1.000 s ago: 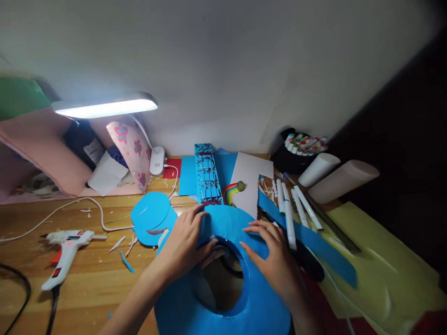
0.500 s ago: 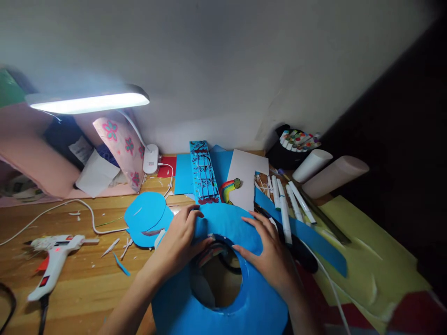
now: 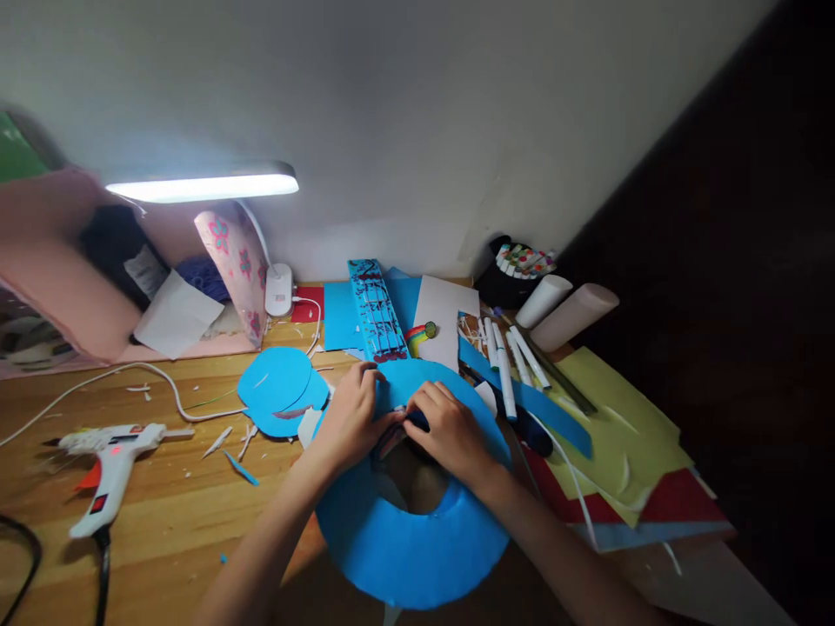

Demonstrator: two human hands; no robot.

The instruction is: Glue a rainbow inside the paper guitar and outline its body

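Observation:
A blue cardboard ring (image 3: 417, 556) with a round hole lies in front of me, tilted so its far edge faces the wall. My left hand (image 3: 357, 416) grips its upper left part, fingers over the top face and thumb at the hole's edge. Close by, my right hand (image 3: 449, 433) pinches at the hole's upper rim, fingertips bunched near the left thumb. What lies between those fingertips is hidden. Beyond the ring's far edge extends a blue decorated strip (image 3: 378, 313) with dark lines and marks. A small rainbow cutout (image 3: 416, 337) sits beside the strip.
At left lie a white hot glue gun (image 3: 110, 465) and blue paper circles (image 3: 280, 391). A lit desk lamp (image 3: 209, 187) hangs above. On the right are several white markers (image 3: 504, 369), a black marker holder (image 3: 509, 287), two rolls and yellow sheets (image 3: 619, 417).
My right hand has moved left from the ring's right side to the hole's upper rim, its fingers now bunched. The left hand keeps its grip. The camera view has shifted somewhat.

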